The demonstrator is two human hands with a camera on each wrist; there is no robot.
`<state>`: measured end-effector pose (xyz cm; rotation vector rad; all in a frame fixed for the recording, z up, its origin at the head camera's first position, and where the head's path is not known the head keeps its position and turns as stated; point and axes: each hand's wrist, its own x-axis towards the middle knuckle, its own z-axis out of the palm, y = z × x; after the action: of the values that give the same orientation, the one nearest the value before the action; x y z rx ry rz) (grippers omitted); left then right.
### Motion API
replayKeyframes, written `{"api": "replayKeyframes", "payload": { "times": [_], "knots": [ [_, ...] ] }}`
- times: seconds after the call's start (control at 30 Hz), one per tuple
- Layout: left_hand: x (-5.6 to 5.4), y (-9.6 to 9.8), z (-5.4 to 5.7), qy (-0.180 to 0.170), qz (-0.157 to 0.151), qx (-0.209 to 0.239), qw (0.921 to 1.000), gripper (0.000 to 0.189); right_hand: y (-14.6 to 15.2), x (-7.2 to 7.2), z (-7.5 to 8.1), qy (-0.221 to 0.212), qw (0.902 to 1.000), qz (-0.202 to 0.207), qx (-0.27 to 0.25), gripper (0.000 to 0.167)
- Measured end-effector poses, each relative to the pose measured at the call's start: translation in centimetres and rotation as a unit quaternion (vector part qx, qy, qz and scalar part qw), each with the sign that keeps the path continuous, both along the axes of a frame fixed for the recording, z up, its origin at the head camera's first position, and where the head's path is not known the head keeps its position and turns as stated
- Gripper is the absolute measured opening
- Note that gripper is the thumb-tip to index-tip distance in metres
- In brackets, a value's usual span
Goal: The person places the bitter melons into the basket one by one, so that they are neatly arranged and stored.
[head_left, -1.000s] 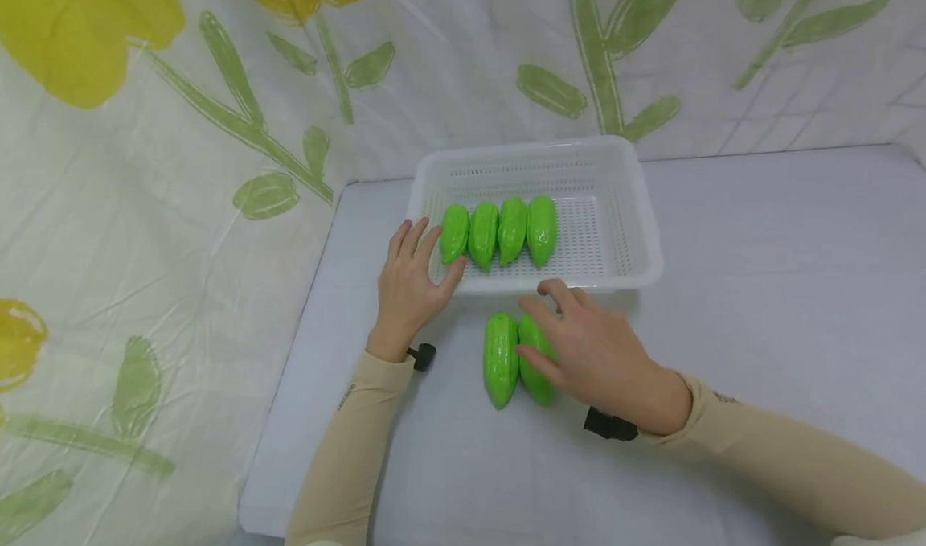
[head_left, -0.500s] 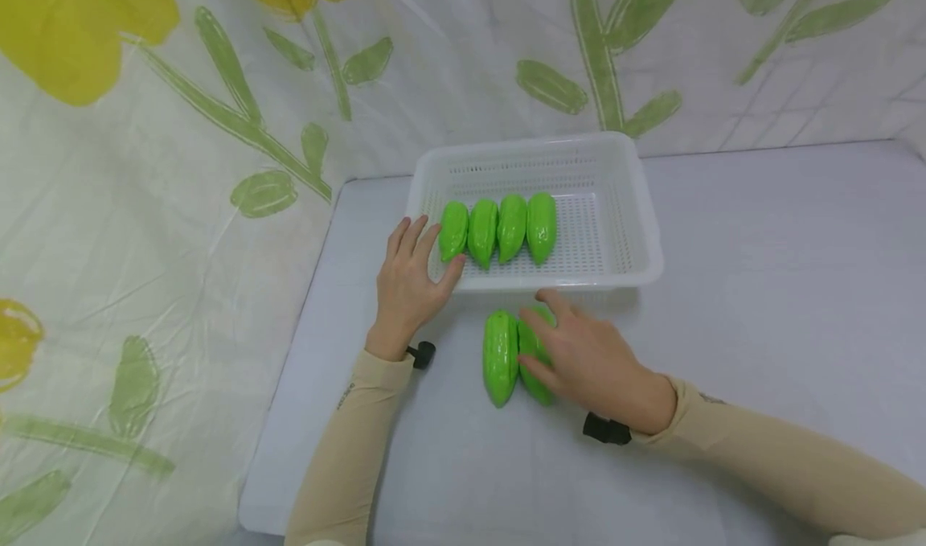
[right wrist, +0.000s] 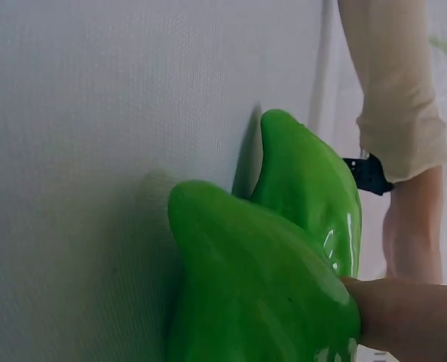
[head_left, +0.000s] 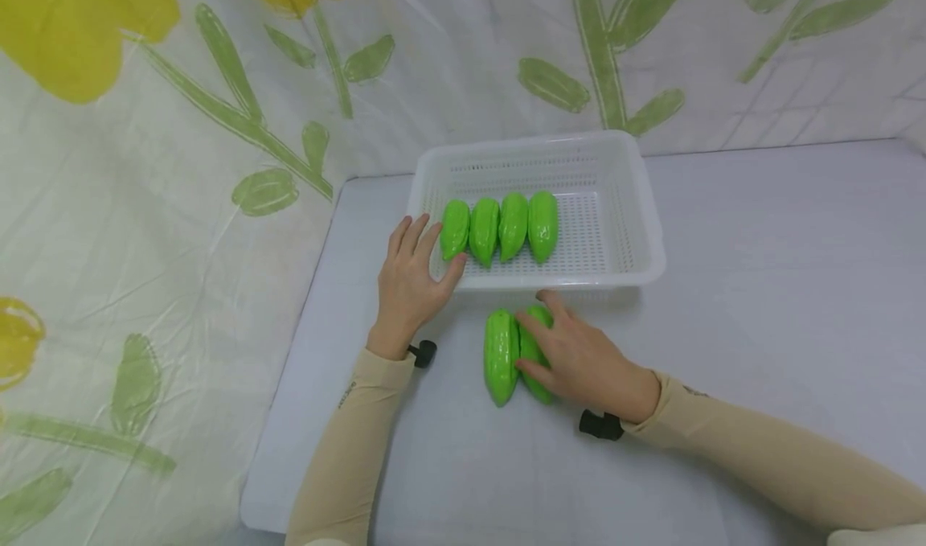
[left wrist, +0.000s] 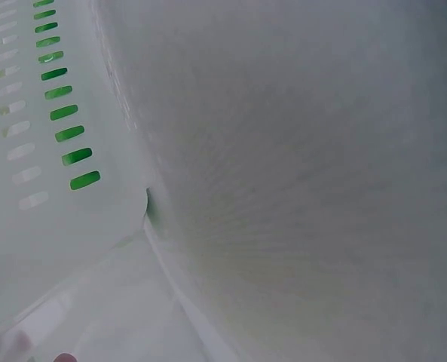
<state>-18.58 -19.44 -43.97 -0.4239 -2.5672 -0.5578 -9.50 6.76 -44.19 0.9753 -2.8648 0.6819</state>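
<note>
My left hand (head_left: 412, 277) rests at the left front corner of a white plastic basket (head_left: 608, 281), its fingers extended along the left rim and thumb at the front rim. Just in front of the basket, two glossy green, ridged fruits with pointed tips lie side by side on the table. My right hand (head_left: 582, 361) holds the right green fruit (head_left: 530, 349), thumb on its left side and fingers over its far end. The left green fruit (head_left: 501, 361) lies against it. In the right wrist view the thumb (right wrist: 404, 309) lies across the top of the held green fruit (right wrist: 246, 279).
A row of several similar green fruits (head_left: 514, 226) lies in the basket's left and middle part, with bare perforated floor to their right. The white table (head_left: 781, 289) meets a flower-patterned curtain (head_left: 463, 63) behind the basket and at the left.
My right hand has moved slightly left and down onto the right green fruit, fingers closing around it. The left hand, basket and fruits stay in place.
</note>
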Motion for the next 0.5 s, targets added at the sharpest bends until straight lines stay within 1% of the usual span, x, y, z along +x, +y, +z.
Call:
{"api": "replayKeyframes", "payload": {
  "times": [0.33,0.5],
  "knots": [
    [-0.07,-0.01,-0.04,0.004,0.0,0.002,1.0,0.063,0.15,-0.31,-0.1,-0.033,0.9994,0.008,0.0,0.066],
    [-0.04,0.0,-0.09,0.003,0.001,0.002,1.0,0.064,0.35,-0.36,0.05,-0.038,0.9993,0.007,-0.001,0.066]
  ]
}}
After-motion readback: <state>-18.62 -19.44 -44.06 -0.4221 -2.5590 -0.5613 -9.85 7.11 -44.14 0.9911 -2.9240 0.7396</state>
